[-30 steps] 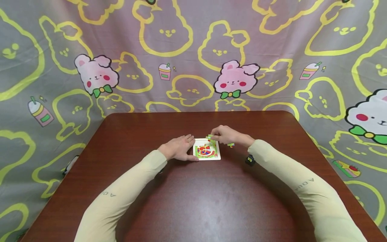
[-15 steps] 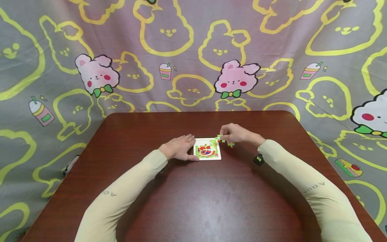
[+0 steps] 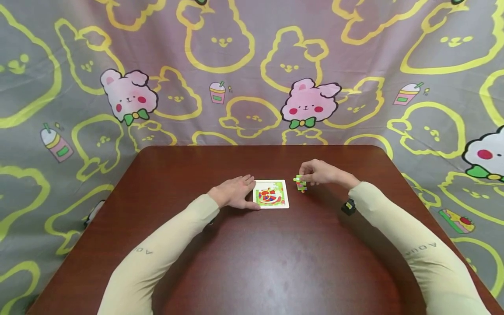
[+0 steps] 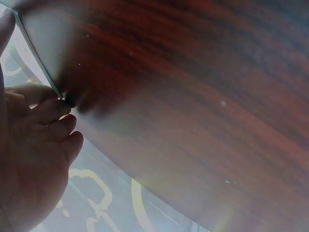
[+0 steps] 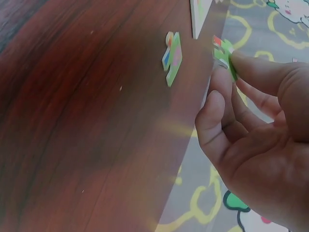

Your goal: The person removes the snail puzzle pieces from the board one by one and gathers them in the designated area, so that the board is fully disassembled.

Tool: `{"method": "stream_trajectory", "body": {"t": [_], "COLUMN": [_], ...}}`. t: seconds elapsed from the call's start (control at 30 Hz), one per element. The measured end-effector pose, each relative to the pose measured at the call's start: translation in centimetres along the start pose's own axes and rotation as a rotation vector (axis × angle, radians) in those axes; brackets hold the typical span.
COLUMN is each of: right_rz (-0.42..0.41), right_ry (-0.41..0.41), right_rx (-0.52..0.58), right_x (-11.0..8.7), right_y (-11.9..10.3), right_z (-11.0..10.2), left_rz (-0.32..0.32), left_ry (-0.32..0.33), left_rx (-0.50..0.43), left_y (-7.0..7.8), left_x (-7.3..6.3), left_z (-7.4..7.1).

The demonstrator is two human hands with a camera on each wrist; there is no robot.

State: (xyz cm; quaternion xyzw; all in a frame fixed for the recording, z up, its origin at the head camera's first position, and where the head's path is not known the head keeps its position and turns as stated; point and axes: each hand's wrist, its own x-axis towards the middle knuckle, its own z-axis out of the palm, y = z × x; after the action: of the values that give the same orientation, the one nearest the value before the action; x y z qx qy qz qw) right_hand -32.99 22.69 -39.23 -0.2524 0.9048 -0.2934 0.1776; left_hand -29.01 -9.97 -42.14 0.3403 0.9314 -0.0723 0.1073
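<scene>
A white-framed jigsaw puzzle board lies on the table, with a red, blue and green picture and a bare white area at its upper part. My left hand rests at its left side, fingers extended along the edge and thumb at the near corner. Right of the board, my right hand pinches a green puzzle piece between thumb and fingers, held above the tabletop. A second, loose puzzle piece, green with pink, orange and blue, lies on the wood just below it. In the left wrist view, the left hand hides part of the board.
The brown wooden table extends around the board on all sides. Behind it hangs a grey curtain printed with yellow outlines and rabbit faces. A dark wrist device sits under the right sleeve.
My right hand has moved right, carrying the pinched puzzle piece from above the board's upper right to beside the loose piece. The left hand has stayed at the board.
</scene>
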Motion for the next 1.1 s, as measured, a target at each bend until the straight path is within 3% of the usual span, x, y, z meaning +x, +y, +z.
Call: {"method": "stream_trajectory", "body": {"t": [0.23, 0.5, 1.1], "right_rz": [0.035, 0.007, 0.08], "right_ry": [-0.041, -0.078, -0.148], "right_rx": [0.009, 0.013, 0.011], "right_x": [-0.7, -1.1, -1.2], "right_y": [1.2, 2.1, 4.0], "right_z": [-0.5, -1.1, -1.0], "left_rz": [0.01, 0.004, 0.014], "left_ry": [-0.003, 0.003, 0.001], "left_rx": [-0.012, -0.004, -0.001], "left_y": [-0.1, -0.1, -0.2], "left_x": [0.1, 0.0, 0.0], "left_z": [-0.1, -0.1, 0.0]}}
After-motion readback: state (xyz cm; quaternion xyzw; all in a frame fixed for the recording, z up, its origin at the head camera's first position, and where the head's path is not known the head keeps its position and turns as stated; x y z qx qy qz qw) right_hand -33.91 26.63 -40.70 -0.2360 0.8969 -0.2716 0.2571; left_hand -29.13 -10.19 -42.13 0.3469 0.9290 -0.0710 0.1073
